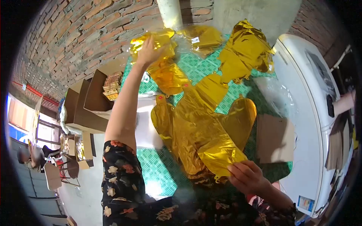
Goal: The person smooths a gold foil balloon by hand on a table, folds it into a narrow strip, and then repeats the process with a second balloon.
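Two hands are at work, well apart, over a green surface (152,169); the right hand (246,176) is nearly closed, thumb and fingers pinching the edge of the near foil (198,130), a gold, lobed, creased heap lying mid-surface, its lower end close to the person's body; the left hand (149,52) reaches out to the far foil (169,77), fingers bent down over its upper part, and whether they grip or merely rest I cannot tell; beyond lie the bagged foil (207,37) and, to its right, the crumpled foil (247,51); a clear bag (277,94) and some cardboard (275,139) lie on the right, paper (147,128) on the left.

Foil this thin would probably crease or tear if tugged, so a light pinch with the flat of the fingers looks best, a little in from the edge and clear of the small tab (217,178); the far foil seems best taken one layer at a time, lifted rather than dragged, since its lower end lies close to the near foil and the two could snag; the right hand's pinch should steady the near foil without pulling.
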Tool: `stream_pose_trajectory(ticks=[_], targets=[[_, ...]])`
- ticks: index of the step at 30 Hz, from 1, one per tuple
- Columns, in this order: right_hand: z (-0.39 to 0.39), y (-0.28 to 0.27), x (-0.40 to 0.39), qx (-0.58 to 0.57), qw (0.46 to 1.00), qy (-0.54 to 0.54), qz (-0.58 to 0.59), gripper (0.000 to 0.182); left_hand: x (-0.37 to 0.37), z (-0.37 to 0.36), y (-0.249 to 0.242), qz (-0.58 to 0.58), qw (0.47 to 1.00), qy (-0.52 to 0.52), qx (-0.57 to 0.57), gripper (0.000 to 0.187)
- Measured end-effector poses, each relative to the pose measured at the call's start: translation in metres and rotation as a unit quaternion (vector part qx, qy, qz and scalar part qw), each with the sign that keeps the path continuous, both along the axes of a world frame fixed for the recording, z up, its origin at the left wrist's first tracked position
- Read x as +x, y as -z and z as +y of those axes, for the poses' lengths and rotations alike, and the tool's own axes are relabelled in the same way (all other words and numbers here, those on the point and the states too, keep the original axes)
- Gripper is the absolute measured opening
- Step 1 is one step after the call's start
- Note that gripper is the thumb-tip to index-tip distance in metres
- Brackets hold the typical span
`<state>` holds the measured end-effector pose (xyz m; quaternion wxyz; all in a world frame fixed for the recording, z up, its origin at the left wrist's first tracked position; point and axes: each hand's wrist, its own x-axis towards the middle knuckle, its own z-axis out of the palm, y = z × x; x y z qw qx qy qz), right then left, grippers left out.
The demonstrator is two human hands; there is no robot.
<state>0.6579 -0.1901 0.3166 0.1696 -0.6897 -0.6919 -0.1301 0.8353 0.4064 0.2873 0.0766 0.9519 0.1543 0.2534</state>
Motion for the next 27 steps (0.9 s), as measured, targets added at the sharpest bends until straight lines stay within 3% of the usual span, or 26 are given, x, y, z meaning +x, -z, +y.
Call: stream_pose_trajectory(ticks=[2,5,8,9,12,16,17,21,27], targets=[[-0.007,0.009,-0.012,0.002,1.0,-0.004,0.024,0.019,-0.009,-0.012,-0.04,-0.064,0.987,0.122,-0.086,0.093],[-0.009,0.026,-0.032,0.004,0.998,0.01,0.065,0.021,-0.018,-0.041,-0.082,-0.145,0.986,0.05,-0.057,0.074],[-0.014,0.042,-0.052,-0.015,0.996,0.036,0.081,0.022,-0.033,-0.069,-0.128,-0.047,0.994,0.08,-0.05,0.069],[-0.013,0.055,-0.056,-0.001,0.996,0.041,0.082,0.022,-0.028,-0.06,-0.116,-0.046,0.994,0.079,-0.055,0.062],[-0.014,0.068,-0.069,0.014,0.993,0.061,0.096,0.024,-0.088,-0.146,-0.131,0.088,0.971,0.17,-0.144,0.058],[-0.015,0.073,-0.083,0.026,0.992,0.094,0.074,0.022,-0.164,-0.224,-0.064,0.13,0.947,0.238,-0.171,0.048],[-0.016,0.076,-0.085,0.034,0.993,0.097,0.064,0.022,-0.173,-0.225,-0.027,0.125,0.941,0.289,-0.125,0.049],[-0.013,0.079,-0.093,0.047,0.993,0.101,0.041,0.023,-0.223,-0.281,0.039,0.108,0.947,0.298,-0.044,0.056],[0.003,0.076,-0.099,0.086,0.991,0.098,0.032,0.017,-0.234,-0.318,0.057,0.102,0.958,0.266,-0.03,0.062]])
